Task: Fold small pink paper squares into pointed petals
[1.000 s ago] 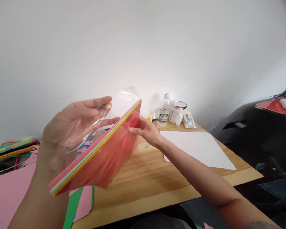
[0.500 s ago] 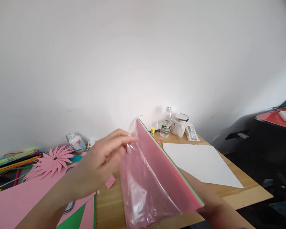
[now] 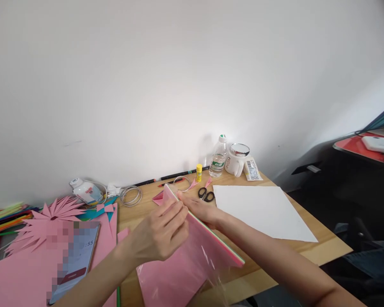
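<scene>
A pack of coloured paper point(image 3: 198, 251), its pink sheet facing me and green, yellow and white edges showing, stands tilted in a clear plastic sleeve point(image 3: 216, 277). My left hand point(image 3: 166, 230) is closed at the upper left of the pack, with fingers curled on the sleeve near its corner. On the far side, my right hand point(image 3: 200, 209) grips the pack by its upper edge; most of its fingers are behind the paper. A pink sheet point(image 3: 169, 285) lies below the pack. Black-handled scissors point(image 3: 206, 195) and a yellow glue stick point(image 3: 199, 173) are just beyond my right hand.
A white sheet point(image 3: 262, 211) covers the table's right side. Behind it stand a water bottle point(image 3: 218, 157) and a white mug point(image 3: 237, 162). On the left are pink paper sheets point(image 3: 16, 277), a phone point(image 3: 80, 264), a folded pink paper flower point(image 3: 56, 215) and a white bottle point(image 3: 87, 190).
The pack has come lower and to the left. My left hand has closed on the sleeve near the top corner, and my right hand has moved up along the edge into view.
</scene>
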`<act>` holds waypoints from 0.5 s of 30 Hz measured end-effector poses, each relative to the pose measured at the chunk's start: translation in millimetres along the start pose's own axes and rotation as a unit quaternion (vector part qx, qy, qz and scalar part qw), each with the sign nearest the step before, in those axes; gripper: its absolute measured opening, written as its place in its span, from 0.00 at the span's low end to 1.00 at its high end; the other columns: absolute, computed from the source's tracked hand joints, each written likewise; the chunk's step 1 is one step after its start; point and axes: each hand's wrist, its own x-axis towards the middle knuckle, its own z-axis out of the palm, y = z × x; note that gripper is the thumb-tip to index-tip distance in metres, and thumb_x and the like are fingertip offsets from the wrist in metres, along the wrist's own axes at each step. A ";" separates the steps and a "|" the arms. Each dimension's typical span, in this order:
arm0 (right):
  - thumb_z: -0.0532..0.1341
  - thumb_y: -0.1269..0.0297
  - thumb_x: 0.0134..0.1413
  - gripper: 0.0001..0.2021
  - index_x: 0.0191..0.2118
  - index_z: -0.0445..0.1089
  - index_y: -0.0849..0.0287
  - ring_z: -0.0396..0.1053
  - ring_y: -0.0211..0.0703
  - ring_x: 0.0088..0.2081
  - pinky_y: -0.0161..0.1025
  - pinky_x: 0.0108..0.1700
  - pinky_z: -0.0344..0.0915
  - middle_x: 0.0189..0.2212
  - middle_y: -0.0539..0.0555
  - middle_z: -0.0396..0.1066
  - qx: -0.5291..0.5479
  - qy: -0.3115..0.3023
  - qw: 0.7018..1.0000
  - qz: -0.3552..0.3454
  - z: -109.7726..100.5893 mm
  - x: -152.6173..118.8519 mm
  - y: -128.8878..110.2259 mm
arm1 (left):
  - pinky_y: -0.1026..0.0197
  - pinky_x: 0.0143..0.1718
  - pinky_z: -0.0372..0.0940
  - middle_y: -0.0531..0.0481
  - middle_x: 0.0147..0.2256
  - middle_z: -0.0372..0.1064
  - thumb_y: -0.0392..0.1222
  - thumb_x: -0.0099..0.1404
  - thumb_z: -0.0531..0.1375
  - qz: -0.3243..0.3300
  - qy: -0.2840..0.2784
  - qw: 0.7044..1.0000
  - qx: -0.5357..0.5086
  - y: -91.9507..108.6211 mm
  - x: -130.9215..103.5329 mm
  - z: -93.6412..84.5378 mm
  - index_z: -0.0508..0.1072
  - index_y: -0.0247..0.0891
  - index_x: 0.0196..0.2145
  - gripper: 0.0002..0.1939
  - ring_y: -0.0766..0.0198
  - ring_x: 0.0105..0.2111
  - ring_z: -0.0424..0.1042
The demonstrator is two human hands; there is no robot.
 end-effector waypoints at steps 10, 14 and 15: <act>0.59 0.69 0.49 0.19 0.49 0.66 0.61 0.69 0.43 0.43 0.41 0.48 0.61 0.42 0.56 0.71 0.247 0.055 0.962 0.101 -44.1 -66.7 23.7 | 0.50 0.42 0.59 0.40 0.34 0.72 0.25 0.62 0.45 -0.110 -0.048 0.990 -0.078 35.8 -20.7 48.7 0.69 0.29 0.36 0.15 0.56 0.38 0.69; 0.59 0.70 0.47 0.23 0.52 0.63 0.60 0.66 0.46 0.47 0.44 0.52 0.57 0.46 0.57 0.69 0.258 0.034 0.963 0.073 -30.2 -66.1 18.3 | 0.52 0.41 0.58 0.34 0.47 0.67 0.25 0.62 0.44 -0.151 -0.060 0.986 -0.048 42.9 -20.6 62.1 0.67 0.30 0.44 0.17 0.57 0.41 0.67; 0.60 0.70 0.47 0.23 0.52 0.63 0.60 0.65 0.46 0.49 0.44 0.54 0.55 0.47 0.57 0.68 0.239 0.033 0.968 0.066 -26.4 -65.3 16.4 | 0.53 0.41 0.58 0.35 0.48 0.66 0.26 0.63 0.45 -0.162 -0.063 0.984 -0.040 43.8 -20.8 65.0 0.65 0.31 0.47 0.18 0.57 0.41 0.67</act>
